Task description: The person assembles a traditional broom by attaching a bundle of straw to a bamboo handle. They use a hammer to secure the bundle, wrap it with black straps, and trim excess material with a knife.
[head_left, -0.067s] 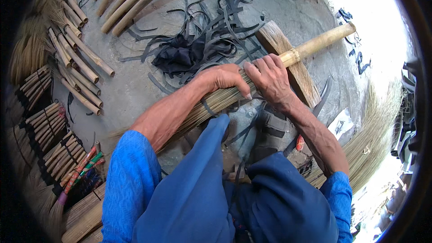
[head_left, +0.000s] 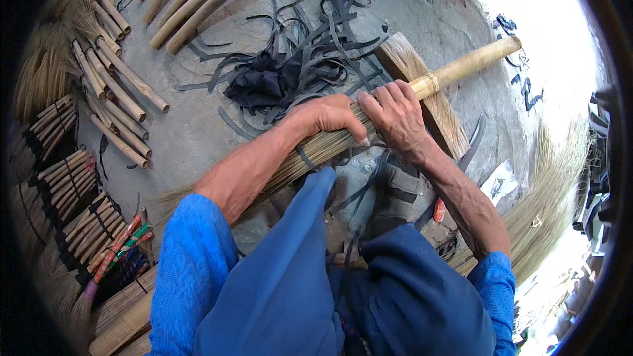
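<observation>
Nothing has shifted since the earlier frame. Head view: your left hand point(head_left: 330, 117) and right hand point(head_left: 395, 115) both close around the broom point(head_left: 316, 151), its long axis running lower-left to upper-right; right hand nearer the bamboo handle point(head_left: 471, 62).

Broom point(head_left: 369, 128): bundle of thin tan grass stalks bound onto a pale bamboo handle point(head_left: 471, 62), lying diagonally, handle end pointing upper right, bristle end running lower left over the concrete floor. Binding ring sits right where stalks meet handle. Stalks are bunched tight at the joint and spread loose toward the lower left.
</observation>
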`<state>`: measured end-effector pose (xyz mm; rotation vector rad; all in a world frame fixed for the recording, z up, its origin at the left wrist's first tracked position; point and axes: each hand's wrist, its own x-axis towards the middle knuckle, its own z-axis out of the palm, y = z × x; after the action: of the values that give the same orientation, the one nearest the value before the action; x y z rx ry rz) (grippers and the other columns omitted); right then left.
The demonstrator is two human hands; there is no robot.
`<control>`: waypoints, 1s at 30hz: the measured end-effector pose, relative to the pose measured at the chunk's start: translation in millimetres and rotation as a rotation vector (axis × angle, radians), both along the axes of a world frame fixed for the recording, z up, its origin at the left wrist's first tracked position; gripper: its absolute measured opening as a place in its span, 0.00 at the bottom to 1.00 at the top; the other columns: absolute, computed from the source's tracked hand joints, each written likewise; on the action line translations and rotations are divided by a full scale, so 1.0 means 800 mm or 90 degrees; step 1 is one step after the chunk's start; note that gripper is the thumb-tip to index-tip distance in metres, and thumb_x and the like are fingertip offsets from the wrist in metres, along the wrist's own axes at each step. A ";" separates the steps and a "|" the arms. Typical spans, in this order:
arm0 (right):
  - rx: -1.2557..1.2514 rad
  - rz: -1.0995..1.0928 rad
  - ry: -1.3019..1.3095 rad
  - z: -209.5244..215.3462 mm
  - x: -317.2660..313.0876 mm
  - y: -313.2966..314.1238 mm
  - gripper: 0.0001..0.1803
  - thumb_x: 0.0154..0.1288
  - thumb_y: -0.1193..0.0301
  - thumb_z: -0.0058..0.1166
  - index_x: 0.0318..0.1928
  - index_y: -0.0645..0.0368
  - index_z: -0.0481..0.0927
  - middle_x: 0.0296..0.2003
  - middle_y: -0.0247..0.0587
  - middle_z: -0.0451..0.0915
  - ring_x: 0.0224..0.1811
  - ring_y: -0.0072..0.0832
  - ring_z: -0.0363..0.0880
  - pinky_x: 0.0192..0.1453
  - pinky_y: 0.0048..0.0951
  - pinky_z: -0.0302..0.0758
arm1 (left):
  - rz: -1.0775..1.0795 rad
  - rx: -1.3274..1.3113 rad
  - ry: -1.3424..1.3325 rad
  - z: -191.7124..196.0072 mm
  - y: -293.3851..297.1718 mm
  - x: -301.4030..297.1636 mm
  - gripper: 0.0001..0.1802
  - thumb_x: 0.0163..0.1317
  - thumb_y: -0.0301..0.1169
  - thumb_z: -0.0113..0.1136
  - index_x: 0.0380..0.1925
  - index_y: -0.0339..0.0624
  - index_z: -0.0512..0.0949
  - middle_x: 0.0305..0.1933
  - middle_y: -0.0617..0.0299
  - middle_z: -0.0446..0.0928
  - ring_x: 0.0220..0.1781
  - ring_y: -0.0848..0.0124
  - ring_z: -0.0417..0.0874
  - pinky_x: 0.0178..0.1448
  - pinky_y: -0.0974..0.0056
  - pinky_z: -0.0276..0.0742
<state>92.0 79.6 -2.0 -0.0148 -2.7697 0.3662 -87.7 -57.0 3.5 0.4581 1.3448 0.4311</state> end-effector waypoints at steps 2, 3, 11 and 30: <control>0.007 0.006 -0.013 -0.001 -0.003 0.003 0.13 0.68 0.66 0.60 0.51 0.50 0.80 0.37 0.37 0.79 0.44 0.38 0.83 0.61 0.46 0.78 | 0.001 0.179 0.188 0.011 -0.012 0.005 0.31 0.49 0.38 0.85 0.50 0.30 0.87 0.46 0.44 0.91 0.46 0.58 0.94 0.54 0.54 0.87; 0.010 0.008 -0.013 -0.002 -0.004 0.005 0.12 0.68 0.66 0.60 0.51 0.51 0.80 0.37 0.37 0.79 0.44 0.37 0.83 0.61 0.45 0.78 | -0.002 0.267 0.278 0.018 -0.021 0.011 0.34 0.50 0.40 0.85 0.54 0.30 0.86 0.49 0.43 0.91 0.51 0.55 0.94 0.58 0.53 0.87; 0.021 -0.003 -0.029 -0.006 -0.012 0.004 0.09 0.68 0.67 0.61 0.47 0.50 0.79 0.34 0.36 0.79 0.43 0.37 0.84 0.56 0.43 0.78 | 0.150 0.240 0.811 0.082 -0.213 0.080 0.42 0.48 0.29 0.90 0.63 0.40 0.77 0.73 0.44 0.83 0.71 0.44 0.84 0.76 0.43 0.74; 0.009 -0.021 0.002 -0.010 -0.009 0.001 0.10 0.68 0.66 0.61 0.49 0.48 0.80 0.36 0.34 0.79 0.43 0.36 0.82 0.58 0.43 0.78 | 0.194 0.355 0.795 0.068 -0.206 0.083 0.29 0.51 0.30 0.85 0.49 0.38 0.76 0.69 0.46 0.84 0.68 0.46 0.85 0.76 0.39 0.71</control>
<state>85.0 80.5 -10.1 -0.0564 -2.7656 0.3372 -21.0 -221.9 57.9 1.0894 2.5288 0.8443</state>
